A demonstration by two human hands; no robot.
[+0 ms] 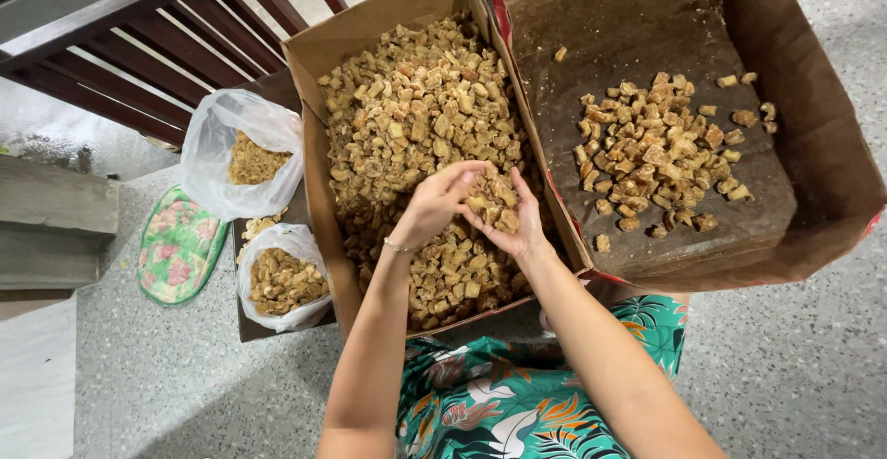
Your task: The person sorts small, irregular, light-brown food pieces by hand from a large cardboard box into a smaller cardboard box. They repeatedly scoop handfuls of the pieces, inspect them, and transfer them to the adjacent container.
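We see a handful of tan dried chunks [492, 202] cupped in the right hand [514, 219], fingers curled narrowly under them. The left hand [434, 203] meets it from the left, fingertips pinching at the same chunks. Both hands hover over a full cardboard box [319, 48] of chunks. To the right, a larger box [813, 126] holds a small pile [661, 154]. On the left sit two clear plastic bags [222, 136], with a floral pad [177, 247] on the floor.

2 cardboard boxes [319, 53] [813, 145], 2 plastic bags [217, 145] [254, 279], 1 flowered slipper [177, 247], 2 hands [432, 208] [522, 228]
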